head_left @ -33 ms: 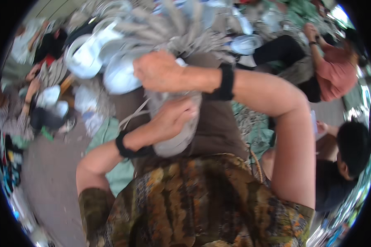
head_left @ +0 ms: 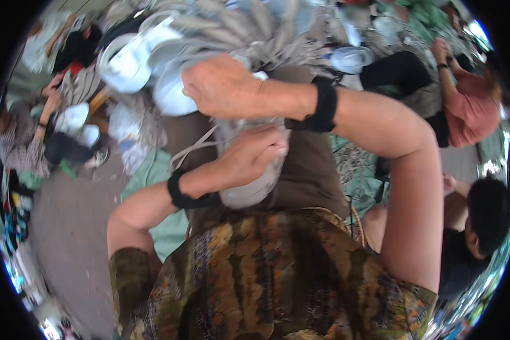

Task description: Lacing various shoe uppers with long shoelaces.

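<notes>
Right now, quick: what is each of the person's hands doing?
Left hand: closed around a grey shoe on the lap.
Right hand: fingers curled on the shoe's top end; the exact grip cannot be told.

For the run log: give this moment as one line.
left hand: grips grey shoe | right hand: on shoe top | laces: loose

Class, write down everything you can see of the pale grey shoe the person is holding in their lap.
The pale grey shoe looks like a soft sneaker with a smooth, rounded end toward the wearer. It lies on a brown lap, lengthwise away from the person. The left hand grips its middle; the right hand covers its far end. A flat grey lace trails out leftward. Much of it is hidden.
</notes>
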The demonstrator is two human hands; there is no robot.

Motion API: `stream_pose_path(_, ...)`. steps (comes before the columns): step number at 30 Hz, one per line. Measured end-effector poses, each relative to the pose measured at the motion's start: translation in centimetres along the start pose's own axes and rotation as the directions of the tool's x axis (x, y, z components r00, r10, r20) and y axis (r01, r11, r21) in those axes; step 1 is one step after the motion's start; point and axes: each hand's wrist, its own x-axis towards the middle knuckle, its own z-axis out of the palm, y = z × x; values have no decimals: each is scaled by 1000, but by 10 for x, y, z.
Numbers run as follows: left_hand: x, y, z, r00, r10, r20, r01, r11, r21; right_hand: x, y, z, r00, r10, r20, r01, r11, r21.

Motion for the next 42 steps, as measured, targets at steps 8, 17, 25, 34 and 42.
stream_pose_path(8,-12,-7,12,996,-8,-85,0,996,-92,156,-163,6,988,-152,-38,156,930,333)
stream_pose_path(17,-17,59,7,972,234,-8,-229,943,-240,15,-38,-19,953,-283,110,186,830,526)
stream_pose_path(25,55,37,-97,848,516,-125,-529,802,-278,-132,60,-113,964,264,38,-250,846,471)
stream_pose_path(34,99,54,-125,976,-84,-200,-65,768,-638,-180,64,-53,972,210,-107,-174,946,274)
stream_pose_path(42,153,35,-88,978,-118,-172,50,934,-355,-163,34,-14,954,283,-102,-266,952,151)
